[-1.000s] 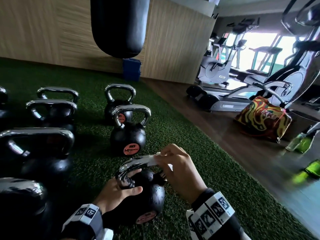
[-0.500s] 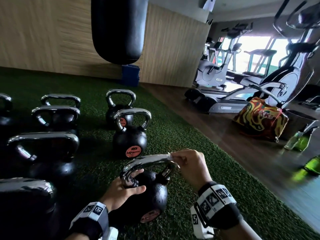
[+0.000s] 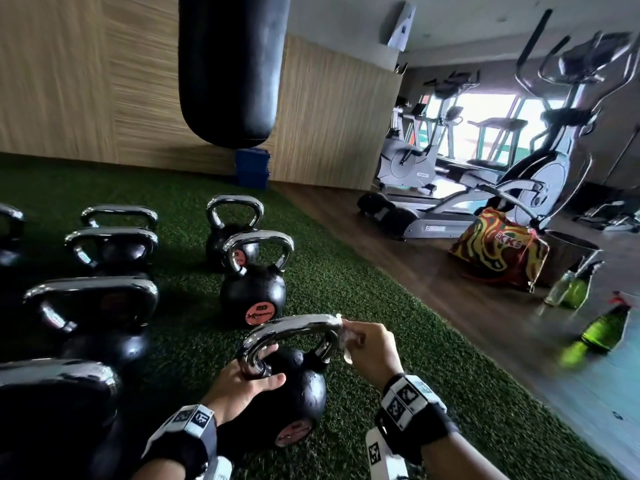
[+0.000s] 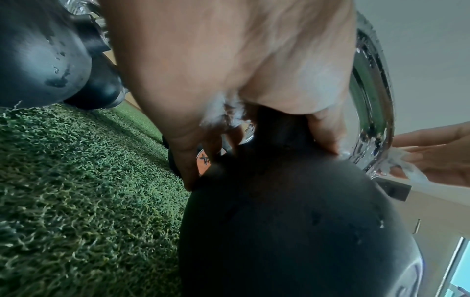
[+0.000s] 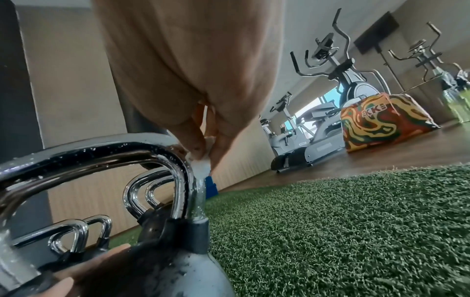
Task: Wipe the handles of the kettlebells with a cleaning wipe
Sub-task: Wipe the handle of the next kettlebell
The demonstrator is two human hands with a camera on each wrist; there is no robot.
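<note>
Premises: a gym room with a wood-panelled wall [image 3: 86,98] at the back and bright windows behind the cardio machines [image 3: 519,188] on the right. Flooring is in two parts: green artificial turf [image 3: 346,306] on the left, dark wood-look floor [image 3: 433,271] on the right. A black punching bag [image 3: 230,64] hangs over the turf, with a blue box [image 3: 252,168] beneath it by the wall. A patterned bag [image 3: 498,251] sits on the wood floor beside green spray bottles [image 3: 604,329].

Kettlebells stand in rows on the turf, chrome handles up. The nearest kettlebell [image 3: 298,393], black and beaded with droplets, is tilted. Its chrome handle [image 3: 294,325] is wet.

Left hand [image 3: 242,386]: fingers curled round the left leg of that handle, thumb lying on the ball. Right hand [image 3: 372,348]: fingertips pinching a small white cleaning wipe [image 3: 346,336], pressed to the handle's right bend.
</note>
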